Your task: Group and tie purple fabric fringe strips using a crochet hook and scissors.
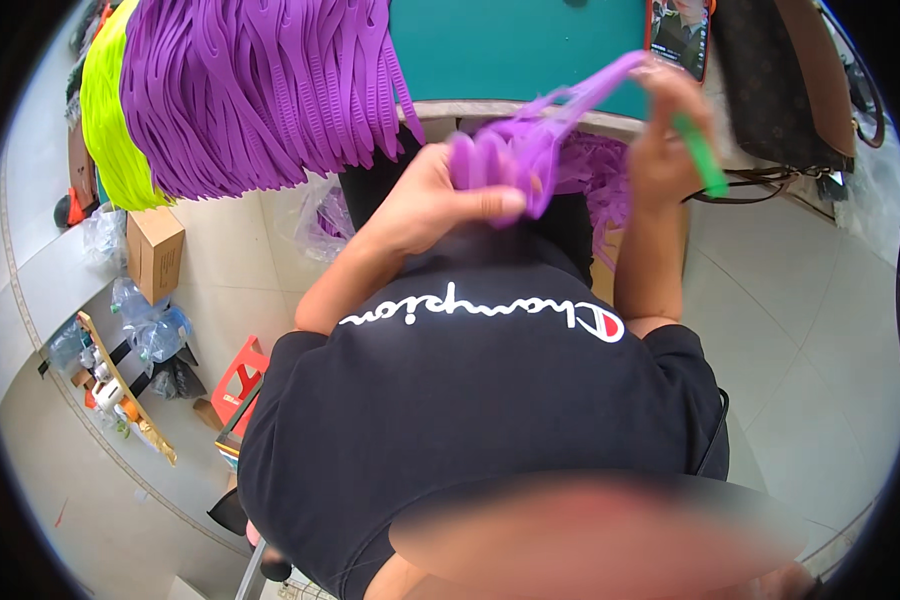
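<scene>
My left hand (425, 200) is closed round a purple rubber strap (538, 185) in front of my chest, thumb on top. It is blurred, so I cannot tell whether there is more than one. A thin, pale purple strip (592, 90) stretches from it up to the fingertips of my right hand (665, 140). Those fingers pinch the strip's end. A slim green tool (702, 158) sticks out of the same hand; its working end is hidden. Left of my hands, a thick pile of purple straps (260, 90) hangs over the table edge, beside yellow-green straps (110, 110).
A phone (678, 40) and a brown bag (785, 80) lie at the right of the green tabletop (510, 50). Purple scraps (610, 190) hang below the table edge. On the floor at left are a cardboard box (155, 250), plastic bottles (155, 325) and a red stool (240, 380).
</scene>
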`<move>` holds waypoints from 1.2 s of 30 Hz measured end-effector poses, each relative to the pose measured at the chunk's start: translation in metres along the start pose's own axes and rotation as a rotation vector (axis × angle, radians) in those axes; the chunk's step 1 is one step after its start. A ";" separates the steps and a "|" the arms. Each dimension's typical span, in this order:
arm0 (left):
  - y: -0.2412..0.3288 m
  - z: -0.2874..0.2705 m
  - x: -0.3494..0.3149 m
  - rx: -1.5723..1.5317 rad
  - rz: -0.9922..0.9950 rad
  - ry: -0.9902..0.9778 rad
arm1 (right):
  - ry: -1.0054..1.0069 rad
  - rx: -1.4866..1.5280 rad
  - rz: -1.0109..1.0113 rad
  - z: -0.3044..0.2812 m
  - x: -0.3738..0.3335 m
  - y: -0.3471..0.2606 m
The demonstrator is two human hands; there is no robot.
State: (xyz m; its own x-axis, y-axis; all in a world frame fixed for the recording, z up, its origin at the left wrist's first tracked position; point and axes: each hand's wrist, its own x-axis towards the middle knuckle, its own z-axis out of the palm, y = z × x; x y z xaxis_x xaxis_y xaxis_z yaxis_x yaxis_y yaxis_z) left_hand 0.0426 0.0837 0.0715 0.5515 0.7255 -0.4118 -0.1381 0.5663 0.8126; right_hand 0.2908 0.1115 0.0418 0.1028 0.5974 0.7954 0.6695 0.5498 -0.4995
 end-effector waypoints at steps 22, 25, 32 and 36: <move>0.000 0.012 0.015 -0.250 0.326 0.312 | -0.356 0.327 -0.180 0.016 -0.005 -0.064; -0.002 0.010 0.015 -0.254 0.315 0.293 | -0.365 0.298 -0.207 0.016 -0.004 -0.063; -0.011 0.004 0.019 -0.085 0.406 0.330 | -0.505 -0.031 -0.153 0.008 0.004 -0.076; -0.015 0.001 0.018 0.052 0.433 0.359 | -0.670 0.292 0.192 0.000 0.007 -0.067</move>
State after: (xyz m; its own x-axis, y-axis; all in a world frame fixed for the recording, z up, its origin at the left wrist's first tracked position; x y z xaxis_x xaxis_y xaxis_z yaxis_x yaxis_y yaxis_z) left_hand 0.0552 0.0876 0.0521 0.1379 0.9801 -0.1430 -0.2440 0.1735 0.9541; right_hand 0.2465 0.0791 0.0807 -0.3339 0.8740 0.3529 0.4534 0.4772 -0.7528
